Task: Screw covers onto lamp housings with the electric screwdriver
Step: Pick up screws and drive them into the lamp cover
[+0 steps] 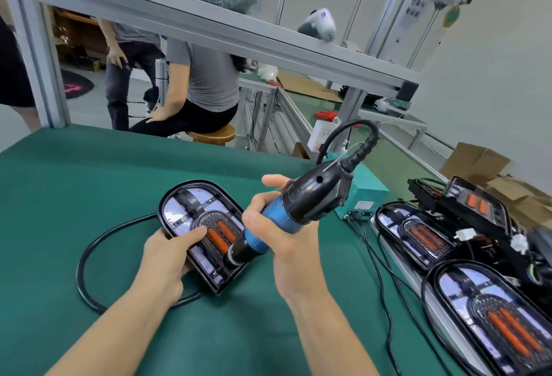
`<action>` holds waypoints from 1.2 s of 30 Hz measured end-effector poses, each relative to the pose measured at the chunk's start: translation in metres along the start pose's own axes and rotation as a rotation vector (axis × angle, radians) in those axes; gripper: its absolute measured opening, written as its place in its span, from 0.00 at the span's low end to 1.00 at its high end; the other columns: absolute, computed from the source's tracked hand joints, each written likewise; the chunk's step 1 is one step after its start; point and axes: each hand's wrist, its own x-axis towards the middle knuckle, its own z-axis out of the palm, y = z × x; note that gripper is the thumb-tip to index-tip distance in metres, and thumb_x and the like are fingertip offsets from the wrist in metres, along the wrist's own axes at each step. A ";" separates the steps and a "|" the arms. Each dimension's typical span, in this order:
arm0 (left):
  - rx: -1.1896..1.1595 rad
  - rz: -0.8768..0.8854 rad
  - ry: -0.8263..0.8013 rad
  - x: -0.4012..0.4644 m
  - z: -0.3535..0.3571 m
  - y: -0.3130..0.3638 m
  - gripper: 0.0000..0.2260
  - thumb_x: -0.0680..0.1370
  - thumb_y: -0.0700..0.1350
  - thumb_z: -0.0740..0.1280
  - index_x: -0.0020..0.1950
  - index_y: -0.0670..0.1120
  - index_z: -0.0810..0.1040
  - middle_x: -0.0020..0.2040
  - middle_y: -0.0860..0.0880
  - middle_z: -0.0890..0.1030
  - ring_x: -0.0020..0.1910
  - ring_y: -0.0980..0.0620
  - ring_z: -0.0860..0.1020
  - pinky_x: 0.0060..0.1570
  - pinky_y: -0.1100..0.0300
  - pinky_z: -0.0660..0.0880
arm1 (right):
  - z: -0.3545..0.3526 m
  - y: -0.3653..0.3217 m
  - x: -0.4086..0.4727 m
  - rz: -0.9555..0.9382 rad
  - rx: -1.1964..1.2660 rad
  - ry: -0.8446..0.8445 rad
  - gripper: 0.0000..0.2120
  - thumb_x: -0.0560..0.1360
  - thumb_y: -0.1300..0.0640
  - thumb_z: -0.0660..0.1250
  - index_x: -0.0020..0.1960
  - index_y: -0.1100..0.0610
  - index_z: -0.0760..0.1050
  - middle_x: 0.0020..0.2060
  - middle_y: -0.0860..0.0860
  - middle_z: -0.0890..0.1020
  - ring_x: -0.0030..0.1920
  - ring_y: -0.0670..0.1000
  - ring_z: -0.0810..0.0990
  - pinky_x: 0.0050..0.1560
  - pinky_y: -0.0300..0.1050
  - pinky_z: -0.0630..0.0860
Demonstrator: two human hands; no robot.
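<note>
Green mat (74, 184) covers the bench, both forearms reaching in from the near edge. L hand (167, 256) grips the near-left edge of the lamp housing (191, 214), thumb laid across its glossy top next to the orange strips; housing lies flat on the mat, rounded end pointing away. R hand (277, 238) is wrapped round the blue grip of the electric screwdriver (286, 214), fingers curled tight, thumb up by the black upper body. Driver is tilted, tip end down at the housing's near-right part, approx over the orange strips; bit itself hidden by the chuck, can't tell if it touches a screw. Black cable (89, 256) loops on the mat to the left of the housing & passes under its near end. Driver's own cord (343, 133) arcs up & back from its top. To the right, more lamp units (495, 325) w/ orange strips lie along the bench edge, wires & white connectors among them. Just behind the driver sits a teal box (367, 193). Farther back: aluminium frame rail (209, 32), a person in a grey shirt (206, 80) seated on a wooden stool (215, 133), cardboard boxes (475, 160) at far right.
</note>
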 end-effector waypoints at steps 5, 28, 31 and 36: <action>0.006 -0.029 -0.027 0.003 0.001 -0.002 0.05 0.75 0.35 0.68 0.48 0.44 0.78 0.42 0.46 0.83 0.38 0.49 0.81 0.37 0.55 0.76 | -0.002 -0.005 0.001 0.036 -0.006 0.000 0.19 0.66 0.69 0.70 0.53 0.53 0.75 0.33 0.49 0.78 0.35 0.48 0.75 0.41 0.36 0.74; -0.026 -0.088 0.059 0.002 0.001 -0.003 0.07 0.74 0.36 0.71 0.50 0.42 0.77 0.44 0.44 0.83 0.38 0.47 0.82 0.35 0.56 0.78 | 0.008 0.001 -0.004 -0.046 -0.005 0.106 0.12 0.63 0.58 0.72 0.40 0.42 0.78 0.33 0.55 0.73 0.36 0.56 0.70 0.46 0.53 0.71; -0.023 -0.083 0.058 0.001 0.001 -0.003 0.05 0.74 0.36 0.70 0.47 0.43 0.77 0.42 0.45 0.83 0.37 0.48 0.82 0.35 0.56 0.78 | 0.007 0.002 -0.004 -0.054 -0.026 0.102 0.10 0.64 0.58 0.71 0.39 0.43 0.79 0.36 0.57 0.72 0.37 0.56 0.70 0.46 0.54 0.71; -0.019 -0.084 0.062 0.001 0.000 -0.004 0.05 0.74 0.37 0.71 0.47 0.43 0.77 0.43 0.45 0.84 0.39 0.48 0.82 0.37 0.55 0.78 | 0.003 0.005 -0.004 -0.040 0.009 0.101 0.11 0.64 0.60 0.72 0.40 0.45 0.76 0.32 0.52 0.74 0.36 0.55 0.71 0.44 0.49 0.73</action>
